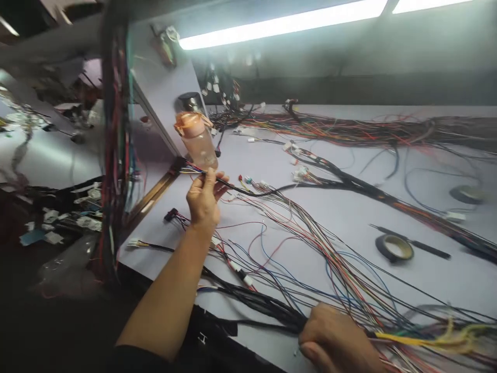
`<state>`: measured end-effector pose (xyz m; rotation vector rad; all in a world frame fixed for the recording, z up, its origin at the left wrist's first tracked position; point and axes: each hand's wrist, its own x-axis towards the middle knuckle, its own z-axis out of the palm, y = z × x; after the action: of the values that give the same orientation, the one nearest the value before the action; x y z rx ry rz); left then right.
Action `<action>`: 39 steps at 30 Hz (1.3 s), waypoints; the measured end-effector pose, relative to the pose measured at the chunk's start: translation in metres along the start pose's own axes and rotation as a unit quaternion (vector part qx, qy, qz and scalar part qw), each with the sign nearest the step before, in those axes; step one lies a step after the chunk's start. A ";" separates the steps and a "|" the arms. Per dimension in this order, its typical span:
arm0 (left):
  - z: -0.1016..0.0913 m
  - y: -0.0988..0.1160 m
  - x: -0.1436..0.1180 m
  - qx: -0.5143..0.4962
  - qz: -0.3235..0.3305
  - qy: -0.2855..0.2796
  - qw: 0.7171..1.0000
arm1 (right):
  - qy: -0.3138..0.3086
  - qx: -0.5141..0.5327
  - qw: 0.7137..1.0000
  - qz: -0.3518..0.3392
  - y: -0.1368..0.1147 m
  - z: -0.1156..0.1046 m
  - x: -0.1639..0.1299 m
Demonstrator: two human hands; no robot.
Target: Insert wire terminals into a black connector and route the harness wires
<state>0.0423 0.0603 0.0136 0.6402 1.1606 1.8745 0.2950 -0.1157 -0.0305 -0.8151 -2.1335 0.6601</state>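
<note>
My left hand (203,201), stretched far across the bench, is closed on a black-wrapped cable branch (254,194). Thin coloured wires and a dark connector (179,165) stick out of its far end, just past my fingers. Low in the view my right hand (337,336) is wrapped round a thick black-taped wire harness (256,300). Loose red, blue and black wires (310,228) fan out between the hands. Several small connectors hang on the wire ends, among them a black one (171,215) and a white one (134,242).
A bottle with an orange lid (192,124) stands just behind my left hand. Tape (394,248) and a thin dark tool (429,249) lie to the right. Another wire bundle (330,129) runs along the back. Hanging wires (114,140) line the left side. A lamp (287,23) glows overhead.
</note>
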 end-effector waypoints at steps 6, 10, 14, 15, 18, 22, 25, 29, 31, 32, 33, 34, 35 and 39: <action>-0.010 -0.014 0.022 0.039 -0.051 0.062 0.996 | 0.021 0.089 0.996 0.002 -0.006 0.006 -0.002; -0.014 -0.020 0.029 0.027 -0.068 0.063 0.995 | 0.016 0.095 0.995 -0.014 -0.005 0.007 -0.006; -0.020 -0.028 0.038 0.021 -0.082 0.081 0.993 | -0.001 0.076 0.996 -0.040 -0.005 0.007 -0.007; -0.022 -0.030 0.040 0.027 -0.082 0.085 0.993 | -0.012 0.061 0.997 -0.049 -0.007 0.007 -0.006; -0.024 -0.033 0.044 0.064 -0.073 0.086 0.992 | -0.052 -0.008 0.995 -0.082 -0.012 0.005 -0.005; -0.020 -0.033 0.048 0.110 -0.079 0.098 0.986 | -0.088 -0.084 0.986 -0.116 -0.013 0.005 -0.004; -0.016 -0.030 0.055 0.118 -0.121 0.102 0.980 | -0.095 -0.099 0.982 -0.127 -0.009 0.005 -0.006; -0.016 -0.014 0.055 0.143 -0.180 0.045 0.972 | -0.100 -0.108 0.981 -0.127 -0.009 0.005 -0.007; -0.021 -0.002 0.047 0.167 -0.194 0.020 0.966 | -0.101 -0.104 0.981 -0.128 -0.011 0.004 -0.007; -0.026 0.004 0.040 0.182 -0.184 0.014 0.966 | -0.101 -0.101 0.981 -0.128 -0.012 0.003 -0.007; -0.031 0.009 0.032 0.199 -0.164 0.005 0.966 | -0.101 -0.097 0.982 -0.128 -0.013 0.003 -0.007; -0.038 0.013 0.022 0.220 -0.128 -0.005 0.967 | -0.100 -0.094 0.982 -0.127 -0.014 0.003 -0.007; -0.046 0.016 0.011 0.245 -0.077 -0.017 0.966 | -0.100 -0.090 0.983 -0.124 -0.015 0.003 -0.007; -0.089 0.024 -0.040 0.339 0.116 -0.053 0.932 | -0.104 -0.082 0.985 -0.111 -0.017 0.003 -0.009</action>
<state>-0.0129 -0.0218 -0.0046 1.2857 1.7317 1.5699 0.2916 -0.1335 -0.0250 -0.6011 -2.4507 0.4754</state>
